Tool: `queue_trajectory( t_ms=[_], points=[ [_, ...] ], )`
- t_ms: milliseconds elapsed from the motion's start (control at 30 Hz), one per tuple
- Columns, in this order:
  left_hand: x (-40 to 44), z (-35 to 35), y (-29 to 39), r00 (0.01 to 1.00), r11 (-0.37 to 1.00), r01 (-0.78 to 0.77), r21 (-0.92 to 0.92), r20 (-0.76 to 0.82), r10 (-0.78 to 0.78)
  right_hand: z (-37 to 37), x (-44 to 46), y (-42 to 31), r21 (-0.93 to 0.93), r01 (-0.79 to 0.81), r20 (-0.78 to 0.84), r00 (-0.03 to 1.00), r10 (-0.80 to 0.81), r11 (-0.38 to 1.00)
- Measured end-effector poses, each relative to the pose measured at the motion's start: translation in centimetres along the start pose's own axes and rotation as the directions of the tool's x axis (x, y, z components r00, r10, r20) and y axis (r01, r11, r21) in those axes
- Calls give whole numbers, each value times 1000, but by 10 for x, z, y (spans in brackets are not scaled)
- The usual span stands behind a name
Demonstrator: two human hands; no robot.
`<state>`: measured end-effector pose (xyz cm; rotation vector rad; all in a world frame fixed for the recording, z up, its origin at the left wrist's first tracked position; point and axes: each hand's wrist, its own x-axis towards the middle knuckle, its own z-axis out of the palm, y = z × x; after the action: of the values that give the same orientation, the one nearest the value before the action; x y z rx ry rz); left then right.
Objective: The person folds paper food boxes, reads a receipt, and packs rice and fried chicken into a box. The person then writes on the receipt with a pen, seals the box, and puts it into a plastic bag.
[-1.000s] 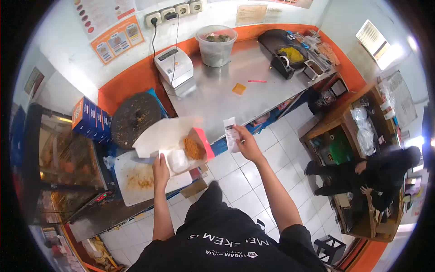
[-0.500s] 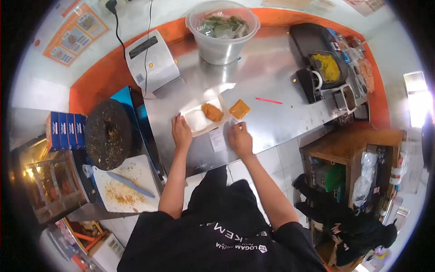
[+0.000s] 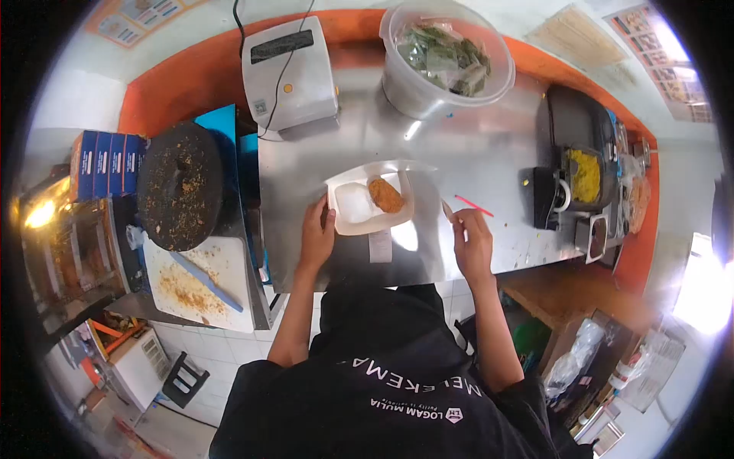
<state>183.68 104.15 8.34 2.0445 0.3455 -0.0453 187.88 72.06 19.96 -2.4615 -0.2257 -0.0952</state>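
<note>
since half a second ago, the right hand has moved along the steel surface toward its right edge, and the orange square that lay flat beside the food box has gone from that spot. through the head camera i now see the right thumb and fingers pinched closed on a thin packet, tilted up and turned nearly edge-on, so i can't make out its face. a pink pen lies just beyond those fingertips. the food box sits open on the surface, nearer the front edge than the back and closer to the left edge than the right. in it i see a fried piece on the right and a white bundle on the left. my view of the left hand has it partly curled, touching the box's left wall near the front corner; whether it grips or only steadies, i can't tell. a paper slip lies at the box's front side, toward the front edge. at the back edge stands a plastic bucket of bagged greens, with a white printer at the back left corner.
</note>
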Motion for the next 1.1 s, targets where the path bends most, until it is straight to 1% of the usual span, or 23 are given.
queue_trajectory(
  t_ms=[33,100,167,267,300,333,400,467,500,533,600,667,700,767,800,833,867,900,967,1000,1033,1067,1100],
  points=[
    [2,3,-1,1000,1000,-1,27,10,1,-5,7,-5,31,65,70,995,-67,997],
    [5,10,2,999,997,-19,75,34,17,-17,27,-30,48,129,209,968,-136,990],
    [10,20,-3,999,1000,-12,22,33,11,-7,48,-39,149,184,213,953,-214,972],
    [13,26,-5,1000,1000,-2,-4,23,2,4,79,-52,36,110,228,967,-115,993],
    [13,25,-6,1000,1000,1,-3,17,0,-2,89,-51,156,72,215,971,-105,985],
    [9,24,-12,999,1000,-1,28,-40,2,-13,104,-50,274,43,206,973,-102,961],
    [-3,23,-24,988,996,15,90,-158,-1,-48,147,-56,361,-125,257,966,31,924],
    [-7,5,15,984,987,140,77,-121,-130,-60,210,-46,91,38,61,997,-44,995],
    [-13,-4,34,975,976,206,77,-97,-198,-58,240,-29,-50,183,10,983,-183,982],
    [-15,-7,43,976,971,213,106,-66,-207,-53,271,-10,-198,318,-18,945,-328,927],
    [-13,-5,56,973,961,228,158,-11,-229,-21,321,38,-439,263,267,951,-155,859],
    [-15,0,63,979,965,191,182,31,-200,-7,342,44,-615,318,461,887,3,721],
    [-13,3,65,981,966,172,195,57,-186,-9,334,43,-523,334,438,895,-89,784],
    [-8,14,72,999,975,43,220,15,-47,-22,323,36,-320,373,358,899,-254,871],
    [-17,14,73,1000,972,-18,234,2,18,-37,308,17,-115,396,160,913,-376,911],
    [-27,13,72,999,970,17,243,32,-25,-52,286,0,75,442,-75,897,-436,894],
    [-25,16,72,998,969,32,245,50,-46,-61,256,3,189,268,-118,961,-249,945],
    [-23,20,72,995,968,46,245,70,-65,-69,222,16,304,89,-139,989,-48,948],
    [-32,23,76,956,971,21,237,278,-89,-59,149,64,315,-186,36,982,184,930],
    [-41,25,77,920,972,15,234,378,-105,-48,118,82,118,-189,151,974,170,975],
    [-48,32,71,915,960,-122,252,402,10,-35,88,100,-78,-160,267,948,175,984],
    [-51,43,57,894,928,-260,268,429,127,-21,57,129,-258,-40,298,947,119,965],
    [-51,52,46,854,874,-398,278,460,242,-10,30,156,-421,86,335,940,67,903]
  ],
)
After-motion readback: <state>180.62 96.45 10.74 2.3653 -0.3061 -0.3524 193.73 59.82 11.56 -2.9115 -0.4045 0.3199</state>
